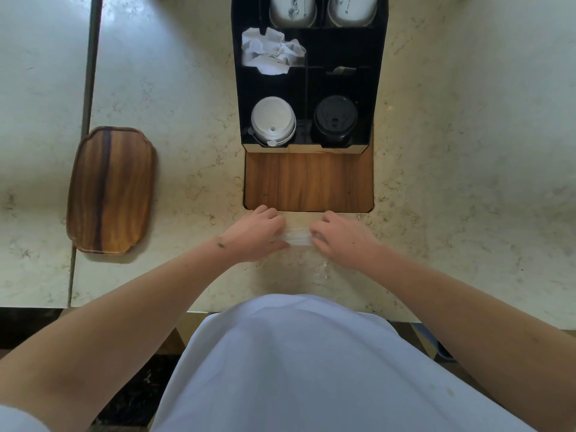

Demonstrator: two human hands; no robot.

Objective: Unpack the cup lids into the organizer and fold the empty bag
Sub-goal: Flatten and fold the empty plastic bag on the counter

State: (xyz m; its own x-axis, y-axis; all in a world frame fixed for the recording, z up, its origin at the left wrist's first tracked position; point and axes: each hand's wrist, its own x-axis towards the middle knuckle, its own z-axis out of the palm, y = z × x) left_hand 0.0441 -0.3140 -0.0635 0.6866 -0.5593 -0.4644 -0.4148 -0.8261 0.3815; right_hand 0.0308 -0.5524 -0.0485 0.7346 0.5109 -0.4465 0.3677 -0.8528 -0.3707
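Note:
A clear plastic bag (298,237) lies flat on the marble counter, folded into a narrow band between my hands. My left hand (258,233) presses on its left end and my right hand (341,236) on its right end, fingers curled onto the plastic. More of the clear film (311,269) spreads toward me. Beyond stands the black organizer (378,88). Its front left compartment holds a stack of white lids (273,121), its front right one a stack of black lids (335,118).
A wooden tray (112,190) sits on the counter to the left. Crumpled white napkins (271,51) and paper cups (293,10) fill the organizer's rear compartments. A wooden inset panel (308,182) lies just beyond my hands. The counter edge runs near my body.

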